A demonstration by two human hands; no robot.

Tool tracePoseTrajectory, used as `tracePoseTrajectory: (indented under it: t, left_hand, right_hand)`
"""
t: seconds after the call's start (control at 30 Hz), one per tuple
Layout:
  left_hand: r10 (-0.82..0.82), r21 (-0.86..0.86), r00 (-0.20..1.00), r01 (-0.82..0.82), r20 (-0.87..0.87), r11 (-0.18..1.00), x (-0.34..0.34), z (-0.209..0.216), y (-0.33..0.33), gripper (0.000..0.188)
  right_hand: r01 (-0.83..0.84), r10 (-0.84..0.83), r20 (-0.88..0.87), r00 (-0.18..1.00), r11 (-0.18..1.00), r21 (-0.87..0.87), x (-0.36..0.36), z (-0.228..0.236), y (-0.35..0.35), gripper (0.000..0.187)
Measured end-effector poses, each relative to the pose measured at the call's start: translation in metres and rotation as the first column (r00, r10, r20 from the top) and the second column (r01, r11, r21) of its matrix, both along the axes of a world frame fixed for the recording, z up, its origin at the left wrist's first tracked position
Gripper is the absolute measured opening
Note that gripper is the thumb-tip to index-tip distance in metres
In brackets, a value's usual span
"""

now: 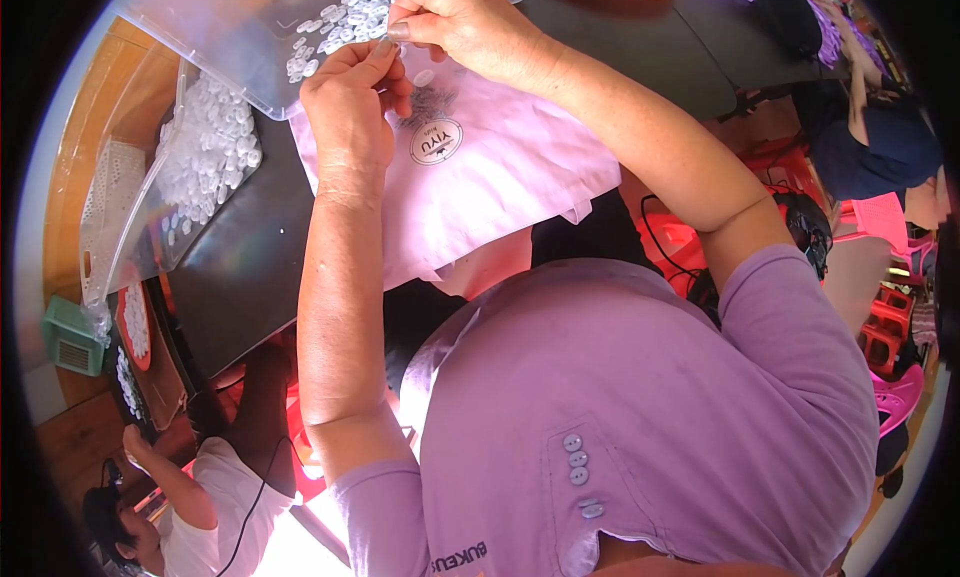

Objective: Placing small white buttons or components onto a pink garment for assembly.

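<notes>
My left hand (350, 89) and my right hand (462, 25) meet at the top centre, fingertips pinched together. What they hold between them is too small and covered to make out. Below them a pink cloth (500, 157) with a round printed badge is spread over the table edge and my lap. On it, just under my fingers, lie a heap of thin dark bits (432, 103) and one small white oval piece (423, 78). Beyond my hands, a clear plastic tray (230, 52) holds many small white oval pieces (352, 19).
A clear plastic bag (207, 142) full of white pieces lies on the black table (235, 287) at left. Farther left are a green basket (75, 337) and an orange-red dish (135, 327). A person (200, 507) works at lower left, another (870, 142) at right.
</notes>
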State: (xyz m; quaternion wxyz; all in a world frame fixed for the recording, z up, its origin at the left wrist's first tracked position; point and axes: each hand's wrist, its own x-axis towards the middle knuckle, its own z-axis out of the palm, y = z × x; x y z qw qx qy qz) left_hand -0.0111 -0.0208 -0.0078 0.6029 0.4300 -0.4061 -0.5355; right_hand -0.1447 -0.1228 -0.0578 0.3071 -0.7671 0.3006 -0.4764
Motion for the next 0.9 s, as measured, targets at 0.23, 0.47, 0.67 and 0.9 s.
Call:
tracePoseTrajectory:
  t: [0.23, 0.47, 0.67, 0.9]
  left_hand:
    - [0.030, -0.010, 1.000, -0.030, 0.007, 1.000, 0.007, -0.005, 0.004, 0.013]
    - [0.054, -0.024, 0.998, -0.053, 0.029, 0.998, 0.001, -0.005, 0.005, 0.013]
    - [0.072, -0.012, 0.984, -0.071, 0.162, 0.997, 0.001, -0.004, 0.002, 0.014]
    - [0.099, -0.018, 0.935, -0.099, 0.341, 0.995, 0.001, -0.003, 0.003, 0.014]
  right_hand:
    - [0.013, -0.015, 0.047, 0.999, 0.999, 0.044, 0.003, 0.039, 0.048, 0.010]
    - [-0.189, 0.090, 0.282, 0.955, 0.919, 0.347, 0.000, 0.045, 0.058, 0.011]
    - [-0.227, 0.044, 0.318, 0.947, 0.792, 0.567, -0.005, 0.059, 0.065, 0.012]
    - [-0.222, 0.039, 0.300, 0.953, 0.763, 0.607, -0.003, 0.062, 0.068, 0.014]
